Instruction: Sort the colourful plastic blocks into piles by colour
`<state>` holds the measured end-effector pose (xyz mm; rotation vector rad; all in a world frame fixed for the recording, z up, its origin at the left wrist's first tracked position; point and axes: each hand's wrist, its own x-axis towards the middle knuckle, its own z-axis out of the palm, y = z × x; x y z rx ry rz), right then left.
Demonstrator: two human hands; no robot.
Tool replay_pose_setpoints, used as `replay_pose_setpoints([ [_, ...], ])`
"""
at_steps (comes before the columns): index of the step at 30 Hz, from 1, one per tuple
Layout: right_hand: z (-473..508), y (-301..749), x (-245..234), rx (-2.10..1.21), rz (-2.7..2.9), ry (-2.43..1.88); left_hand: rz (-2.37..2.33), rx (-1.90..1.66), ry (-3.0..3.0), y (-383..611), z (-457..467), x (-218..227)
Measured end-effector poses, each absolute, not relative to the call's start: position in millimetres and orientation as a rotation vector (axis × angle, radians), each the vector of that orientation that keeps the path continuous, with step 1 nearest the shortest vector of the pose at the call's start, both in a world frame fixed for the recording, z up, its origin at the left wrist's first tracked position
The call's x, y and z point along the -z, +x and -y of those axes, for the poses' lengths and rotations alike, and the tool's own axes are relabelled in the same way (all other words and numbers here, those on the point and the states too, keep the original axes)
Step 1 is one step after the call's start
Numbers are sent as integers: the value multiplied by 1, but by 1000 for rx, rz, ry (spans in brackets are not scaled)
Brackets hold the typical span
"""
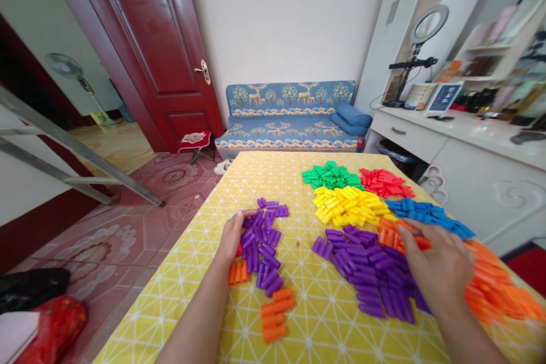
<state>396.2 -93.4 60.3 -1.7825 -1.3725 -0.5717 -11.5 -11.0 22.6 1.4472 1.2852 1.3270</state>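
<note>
My left hand (231, 236) rests on the yellow tablecloth (273, 176), its fingers curved along the left edge of a flat patch of joined purple blocks (262, 244). Orange blocks (273, 313) are joined to that patch at its lower end, and another orange bit (238, 273) lies under my left wrist. My right hand (439, 264) lies palm down over the loose purple pile (367, 273), its fingertips on orange blocks (386, 234). What it grips is hidden under the fingers.
Sorted piles lie further back: green (331, 175), red (386, 182), yellow (347, 205), blue (430, 216), and a big orange heap (499, 290) at the right edge. A white dresser (464, 159), a blue sofa (290, 116) and a red door (162, 51) stand beyond.
</note>
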Motion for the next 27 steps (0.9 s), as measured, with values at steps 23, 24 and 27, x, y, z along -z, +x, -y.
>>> replay_pose_setpoints([
  [23,99,119,-50,-469,2413,-1310,-995,-1406,1062,-12,14,-24],
  [24,96,116,-49,-463,2405,-1317,-962,-1406,1012,-11,14,-26],
  [27,92,114,-50,-441,2406,-1254,-895,-1402,925,-11,15,-32],
])
